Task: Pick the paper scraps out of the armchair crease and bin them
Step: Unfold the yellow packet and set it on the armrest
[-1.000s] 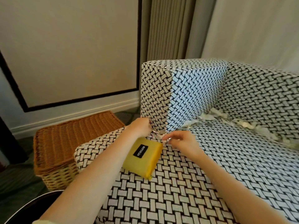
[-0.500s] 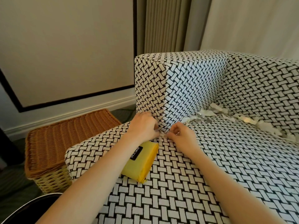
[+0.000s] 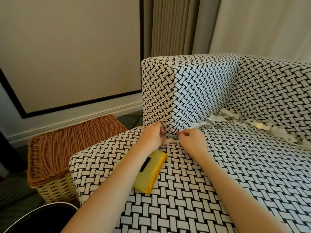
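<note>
Two hands now meet at the crease's near end — our left hand [image 3: 152, 137] and right hand [image 3: 190, 140] pinch one paper scrap [image 3: 170, 140]; more scraps [image 3: 217, 119] lie farther right, unbinned.

Cream wall panel [image 3: 67, 52] w/ dark border, white baseboard [image 3: 67, 122] below. Ribbed beige curtain [image 3: 170, 26] in corner, pale sheer drape [image 3: 262, 24] to its right, soft daylight thru it. Dark patterned carpet [image 3: 15, 197]. Wicker hamper [image 3: 67, 148] w/ lid shut stands on floor near wall, just beside b&w woven-print upholstery.
</note>
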Demonstrator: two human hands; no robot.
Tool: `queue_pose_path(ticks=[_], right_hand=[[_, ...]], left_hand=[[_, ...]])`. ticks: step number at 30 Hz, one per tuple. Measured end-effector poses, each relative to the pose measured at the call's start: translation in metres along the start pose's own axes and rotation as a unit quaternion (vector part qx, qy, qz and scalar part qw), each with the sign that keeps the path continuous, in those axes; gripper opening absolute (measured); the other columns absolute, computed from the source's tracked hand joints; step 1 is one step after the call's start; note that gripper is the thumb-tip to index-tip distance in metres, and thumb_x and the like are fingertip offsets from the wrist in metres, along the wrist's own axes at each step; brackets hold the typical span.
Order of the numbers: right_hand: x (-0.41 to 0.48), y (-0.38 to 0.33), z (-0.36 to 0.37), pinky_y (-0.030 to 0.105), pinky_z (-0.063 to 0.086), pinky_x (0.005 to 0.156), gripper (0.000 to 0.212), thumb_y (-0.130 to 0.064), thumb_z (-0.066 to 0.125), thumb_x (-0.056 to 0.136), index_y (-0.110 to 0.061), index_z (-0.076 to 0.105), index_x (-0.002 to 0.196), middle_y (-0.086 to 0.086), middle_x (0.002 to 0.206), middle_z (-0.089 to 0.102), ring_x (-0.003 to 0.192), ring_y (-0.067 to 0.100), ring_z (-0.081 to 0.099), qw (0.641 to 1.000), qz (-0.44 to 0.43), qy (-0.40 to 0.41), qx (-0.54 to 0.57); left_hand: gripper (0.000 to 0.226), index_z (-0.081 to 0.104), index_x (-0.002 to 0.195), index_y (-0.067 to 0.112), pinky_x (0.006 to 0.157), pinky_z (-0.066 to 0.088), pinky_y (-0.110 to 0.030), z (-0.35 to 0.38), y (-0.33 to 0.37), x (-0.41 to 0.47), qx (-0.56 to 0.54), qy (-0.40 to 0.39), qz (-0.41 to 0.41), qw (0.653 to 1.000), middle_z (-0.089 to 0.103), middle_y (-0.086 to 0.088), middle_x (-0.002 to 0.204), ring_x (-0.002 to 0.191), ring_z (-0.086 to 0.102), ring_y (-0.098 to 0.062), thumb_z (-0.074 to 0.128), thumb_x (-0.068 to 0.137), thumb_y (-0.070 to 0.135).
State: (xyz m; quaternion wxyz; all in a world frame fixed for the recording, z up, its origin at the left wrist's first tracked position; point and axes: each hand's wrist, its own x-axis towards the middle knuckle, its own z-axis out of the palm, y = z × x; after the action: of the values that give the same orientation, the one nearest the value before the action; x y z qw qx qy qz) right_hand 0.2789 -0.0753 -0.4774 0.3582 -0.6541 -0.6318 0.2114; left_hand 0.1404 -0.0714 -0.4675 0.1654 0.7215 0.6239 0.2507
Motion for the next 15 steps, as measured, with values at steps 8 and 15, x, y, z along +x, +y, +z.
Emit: queue_pose_path(ticks=[8,15], right_hand=[[0.003,0.002,0.008,0.018,0.036,0.048,0.018,-0.025,0.057,0.088,-0.015,0.069,0.097,-0.006,0.065,0.057,0.053,0.007,0.046,0.992,-0.067,-0.022,-0.106],[-0.009,-0.018,0.006,0.011,0.034,0.042,0.011,-0.017,0.052,0.092,-0.013,0.057,0.083,-0.006,0.065,0.051,0.052,0.005,0.041,0.994,-0.043,-0.021,0.097]], left_hand=[[0.027,0.05,0.117,0.006,0.084,0.046,-0.031,0.003,0.003,0.003,0.141,-0.013,0.031,0.989,0.059,-0.011,0.114,0.104,0.057,-0.025,0.054,0.09,0.007],[0.025,0.066,0.112,0.015,0.064,0.044,-0.012,-0.011,-0.008,0.001,-0.039,0.034,-0.011,0.999,0.062,-0.005,0.12,0.08,0.059,-0.011,0.049,0.094,0.013]])
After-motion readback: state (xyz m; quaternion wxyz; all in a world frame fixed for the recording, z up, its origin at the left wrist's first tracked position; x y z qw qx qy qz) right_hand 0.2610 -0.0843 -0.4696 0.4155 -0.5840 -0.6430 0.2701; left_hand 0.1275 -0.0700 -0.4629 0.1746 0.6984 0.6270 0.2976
